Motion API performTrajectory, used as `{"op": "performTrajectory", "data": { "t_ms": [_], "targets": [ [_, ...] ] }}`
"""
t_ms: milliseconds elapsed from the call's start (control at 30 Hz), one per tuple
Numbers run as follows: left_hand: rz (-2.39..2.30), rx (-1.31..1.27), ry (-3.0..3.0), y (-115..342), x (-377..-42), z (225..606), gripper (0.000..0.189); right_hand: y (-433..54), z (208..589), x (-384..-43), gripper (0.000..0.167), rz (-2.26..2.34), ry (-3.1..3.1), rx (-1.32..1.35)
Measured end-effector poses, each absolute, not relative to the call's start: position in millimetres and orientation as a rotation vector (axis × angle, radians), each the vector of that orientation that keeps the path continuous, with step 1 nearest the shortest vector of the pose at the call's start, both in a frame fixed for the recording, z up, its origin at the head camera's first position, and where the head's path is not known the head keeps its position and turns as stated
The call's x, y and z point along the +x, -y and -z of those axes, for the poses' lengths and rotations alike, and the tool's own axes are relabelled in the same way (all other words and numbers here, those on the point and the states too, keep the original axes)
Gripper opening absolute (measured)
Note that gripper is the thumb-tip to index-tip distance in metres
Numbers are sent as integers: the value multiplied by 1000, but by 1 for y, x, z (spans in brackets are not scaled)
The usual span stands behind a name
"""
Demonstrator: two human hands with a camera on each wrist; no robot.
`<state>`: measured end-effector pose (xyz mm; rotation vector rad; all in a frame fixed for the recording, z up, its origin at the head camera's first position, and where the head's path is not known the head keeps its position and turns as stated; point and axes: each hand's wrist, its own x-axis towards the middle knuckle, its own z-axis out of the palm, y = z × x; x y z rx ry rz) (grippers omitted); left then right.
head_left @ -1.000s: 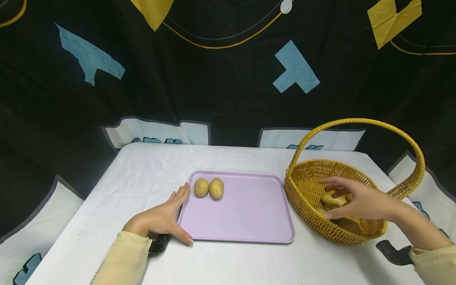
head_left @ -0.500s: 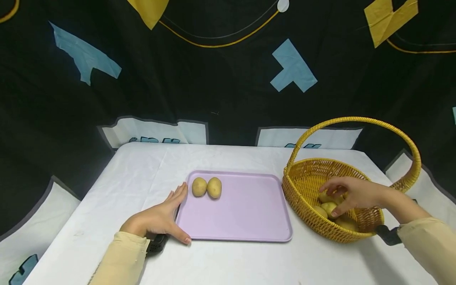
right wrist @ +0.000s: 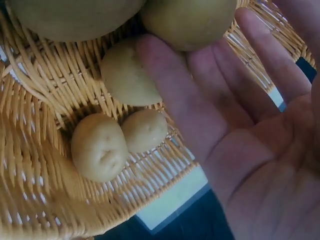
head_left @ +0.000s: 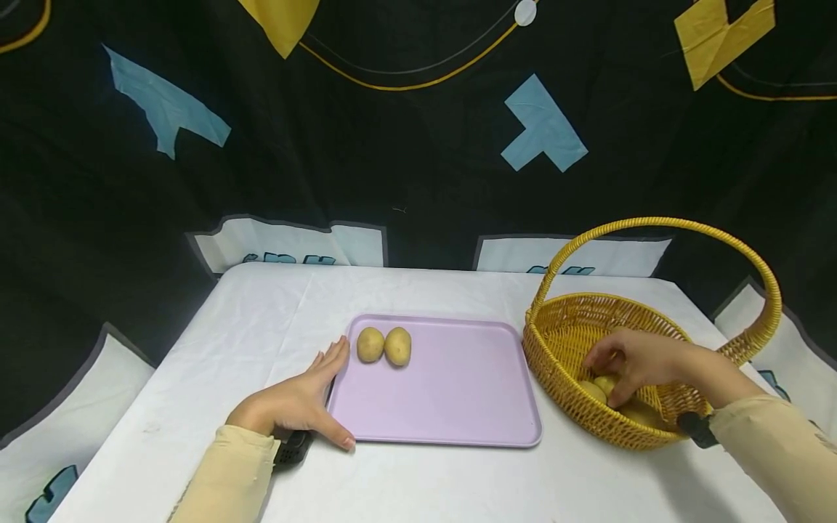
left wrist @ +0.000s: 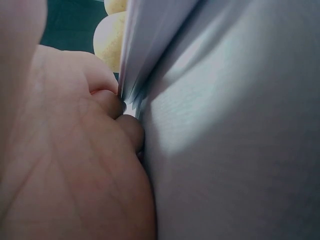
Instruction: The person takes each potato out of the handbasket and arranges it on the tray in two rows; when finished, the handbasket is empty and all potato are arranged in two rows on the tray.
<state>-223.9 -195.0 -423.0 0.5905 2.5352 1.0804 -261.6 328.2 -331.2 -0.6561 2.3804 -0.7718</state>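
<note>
My left hand [head_left: 294, 399] rests at the left edge of a lilac tray [head_left: 458, 385], fingers extended along its side and thumb near the front corner. Two potatoes [head_left: 370, 344] lie side by side at the tray's back left. My right hand [head_left: 644, 363] reaches into a yellow wicker basket [head_left: 562, 392], its fingers and thumb curled round a potato [head_left: 606, 383]. The right wrist view shows this potato [right wrist: 192, 22] by the fingertips, partly cut off by the frame. Several other potatoes [right wrist: 100, 147] lie around it in the basket.
The basket's tall arched handle [head_left: 660, 221] rises above the right forearm. A white cloth [head_left: 418, 483] covers the table. Behind it hangs a black curtain [head_left: 418, 160] with blue and yellow patterns.
My right hand has moved deeper into the basket, and its fingers and thumb have drawn together round a potato. The left hand, tray and its two potatoes stay in place.
</note>
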Motion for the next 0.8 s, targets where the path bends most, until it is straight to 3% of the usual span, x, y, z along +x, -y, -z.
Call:
{"op": "performTrajectory", "data": {
  "t_ms": [800],
  "targets": [
    [-1076,576,-2528,195,-224,422,155,-322,328,-260,48,554,-2485,-487]
  ]
}}
